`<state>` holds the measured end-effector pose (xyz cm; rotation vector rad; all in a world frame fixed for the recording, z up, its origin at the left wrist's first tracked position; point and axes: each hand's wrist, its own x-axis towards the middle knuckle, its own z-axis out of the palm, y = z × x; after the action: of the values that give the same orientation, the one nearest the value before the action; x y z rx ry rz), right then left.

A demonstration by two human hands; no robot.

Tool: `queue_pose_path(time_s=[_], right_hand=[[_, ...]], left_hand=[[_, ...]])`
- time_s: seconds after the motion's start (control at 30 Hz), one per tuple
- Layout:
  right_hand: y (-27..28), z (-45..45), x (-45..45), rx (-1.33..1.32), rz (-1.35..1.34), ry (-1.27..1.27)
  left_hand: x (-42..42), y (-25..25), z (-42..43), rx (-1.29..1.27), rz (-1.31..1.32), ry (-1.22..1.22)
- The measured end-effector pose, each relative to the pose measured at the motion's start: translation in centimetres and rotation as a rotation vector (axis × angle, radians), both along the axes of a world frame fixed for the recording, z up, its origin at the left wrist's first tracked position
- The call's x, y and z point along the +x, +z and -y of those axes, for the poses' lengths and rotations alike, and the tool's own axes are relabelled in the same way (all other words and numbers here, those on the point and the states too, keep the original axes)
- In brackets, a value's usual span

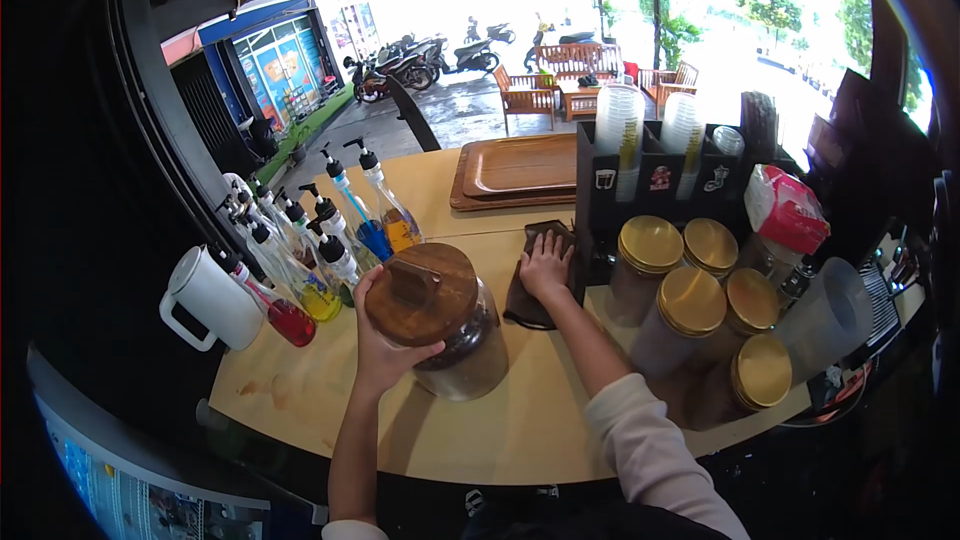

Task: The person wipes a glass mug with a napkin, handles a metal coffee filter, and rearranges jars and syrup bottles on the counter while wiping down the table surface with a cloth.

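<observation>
A large glass jar [465,365] with a round wooden lid [420,290] stands on the counter in front of me. My left hand [385,345] grips it from the left, its thumb and fingers spread around the lid's edge. Farther right, my right hand [547,265] lies flat on a dark cloth [535,307], with the fingers stretched out over it. Part of this cloth is covered by the hand. Just beyond it is a black cup holder [640,205] with stacked clear plastic cups [618,130].
Several syrup pump bottles [315,290] and a white pitcher [212,297] stand left. Wooden trays [520,168] lie at the back. Right are several gold-lidded jars [692,302], a clear plastic jug [830,310] and a red-and-white packet [787,208]. The wooden counter [300,400] has a curved front edge.
</observation>
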<state>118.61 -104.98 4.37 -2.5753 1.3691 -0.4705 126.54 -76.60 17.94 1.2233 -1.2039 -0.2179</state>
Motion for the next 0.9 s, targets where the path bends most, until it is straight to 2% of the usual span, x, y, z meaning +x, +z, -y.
queue_pose_path(time_s=[0.07, 0.1, 0.17, 0.2, 0.27, 0.3, 0.37, 0.43, 0.53, 0.57, 0.63, 0.7, 0.8, 0.9], right_hand=[[0.1, 0.5, 3.3, -0.039, -0.029, -0.164], [0.5, -0.1, 4.5, -0.04, -0.028, -0.153], [1.7, -1.7, 5.6, -0.019, -0.064, 0.352], [1.4, -1.6, 6.0, -0.014, -0.06, 0.358], [1.1, -1.0, 6.1, 0.012, -0.073, 0.873], [1.0, 0.5, 6.4, 0.007, -0.058, 0.84], [0.9, 1.8, 6.9, -0.028, -0.012, 0.496], [1.2, 0.8, 8.4, -0.047, -0.037, 0.427], [1.4, -0.8, 9.7, -0.094, -0.096, 0.86], [-0.4, -1.0, 10.8, -0.133, -0.086, 0.957], [0.3, -1.0, 9.0, -0.039, 0.041, 1.025], [2.1, -0.1, 5.8, -0.036, -0.05, 0.692], [0.3, 3.8, 1.9, -0.078, 0.079, 0.043], [-0.5, 1.4, 0.6, -0.044, -0.036, -0.07]], left_hand=[[0.2, -0.1, -0.1, 0.009, -0.015, 0.013], [0.4, -0.3, -0.1, 0.021, -0.003, 0.018], [0.6, -0.5, -0.2, 0.042, 0.007, 0.03], [0.7, -0.4, -0.3, 0.054, -0.009, 0.012], [1.0, -0.2, -0.3, 0.071, -0.017, -0.006], [1.0, -0.3, -0.3, 0.068, -0.036, -0.02], [1.2, -0.5, -0.3, 0.068, -0.054, -0.031], [1.3, -0.8, -0.4, 0.067, 0.007, 0.011], [1.1, -0.7, -0.3, 0.065, -0.041, 0.003], [1.1, -0.6, -0.2, 0.055, -0.039, -0.007], [1.2, -0.6, -0.3, 0.061, -0.01, -0.004], [0.8, -0.4, -0.2, 0.052, -0.06, -0.027], [0.8, -0.4, -0.2, 0.043, -0.085, -0.039], [1.1, -0.7, -0.3, 0.032, -0.032, -0.033]])
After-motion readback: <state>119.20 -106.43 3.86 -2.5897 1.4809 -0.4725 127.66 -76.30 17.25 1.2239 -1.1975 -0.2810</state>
